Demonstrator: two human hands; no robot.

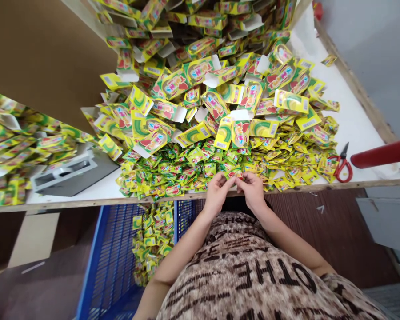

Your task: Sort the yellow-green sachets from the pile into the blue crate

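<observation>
Just past the fingers point(230, 182) of the left hand point(215, 194) and right hand point(254, 194), packets point(173, 172) lie heaped; both pinch nearly closed, whether on anything I cannot tell.

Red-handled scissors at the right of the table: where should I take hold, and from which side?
Best by the lower red handle loop, probably coming from the near table edge: the loop lies closest to that edge, while the dark blades point away. A yellow packet crowds the left side and a red bar looms to the right.
</observation>
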